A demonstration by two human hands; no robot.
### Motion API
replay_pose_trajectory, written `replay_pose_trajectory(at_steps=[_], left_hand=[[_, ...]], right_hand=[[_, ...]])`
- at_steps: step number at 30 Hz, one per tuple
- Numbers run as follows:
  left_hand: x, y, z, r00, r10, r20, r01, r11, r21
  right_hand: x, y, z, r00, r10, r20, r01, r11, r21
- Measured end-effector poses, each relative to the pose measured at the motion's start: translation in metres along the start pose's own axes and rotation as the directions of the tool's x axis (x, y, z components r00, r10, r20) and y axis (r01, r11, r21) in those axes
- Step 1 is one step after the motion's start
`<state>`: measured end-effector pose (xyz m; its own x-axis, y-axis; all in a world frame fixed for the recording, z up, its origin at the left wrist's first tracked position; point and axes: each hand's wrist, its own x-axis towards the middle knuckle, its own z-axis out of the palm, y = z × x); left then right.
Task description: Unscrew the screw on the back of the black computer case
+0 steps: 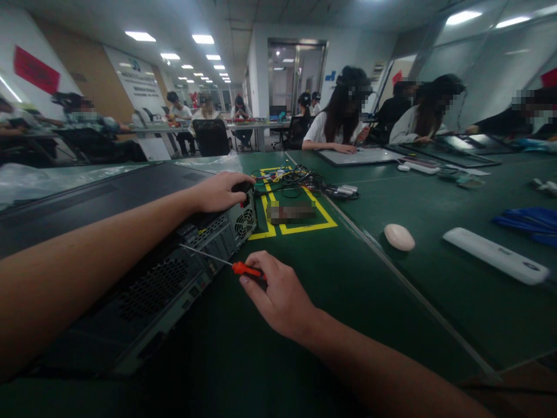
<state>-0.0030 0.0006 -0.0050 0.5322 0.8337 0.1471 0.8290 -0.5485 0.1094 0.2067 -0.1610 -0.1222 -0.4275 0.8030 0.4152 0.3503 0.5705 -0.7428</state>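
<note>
A black and grey computer case lies on the green table at the left, its rear panel with vents and ports facing me. My right hand is closed round the red and black handle of a screwdriver. The thin shaft points left, and its tip is at the case's rear panel. My left hand rests over the top rear corner of the case, fingers bent round a dark part there; what exactly it grips is hard to make out. A small red spot shows beneath its thumb.
Beyond the case, a tangle of cables lies by yellow tape and a blurred brown object. To the right are a pale oval object, a white bar-shaped device and blue cloth. Several people sit at tables beyond.
</note>
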Motion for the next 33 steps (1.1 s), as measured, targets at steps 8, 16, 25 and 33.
replay_pose_trajectory(at_steps=[8,16,25,33], left_hand=[[0.0006,-0.0033,0.0014,1.000,0.008,-0.005,-0.008,1.000,0.004],[-0.0001,-0.0002,-0.0004,1.000,-0.002,0.002,0.002,1.000,0.007],[-0.0015,0.0019,-0.0016,1.000,-0.008,0.009,0.008,1.000,0.003],[-0.0012,0.0013,-0.0004,1.000,0.006,-0.006,-0.007,1.000,-0.014]], right_hand=[[-0.0008,-0.0008,-0.0003,1.000,0.018,0.017,-0.018,1.000,-0.013],[-0.0002,-0.0025,-0.0013,1.000,0.014,0.010,-0.014,1.000,-0.021],[0.0011,-0.0049,-0.0022,1.000,0.024,0.006,-0.023,0.999,-0.025],[0.0006,-0.0059,-0.0038,1.000,-0.001,-0.027,0.000,0.999,-0.037]])
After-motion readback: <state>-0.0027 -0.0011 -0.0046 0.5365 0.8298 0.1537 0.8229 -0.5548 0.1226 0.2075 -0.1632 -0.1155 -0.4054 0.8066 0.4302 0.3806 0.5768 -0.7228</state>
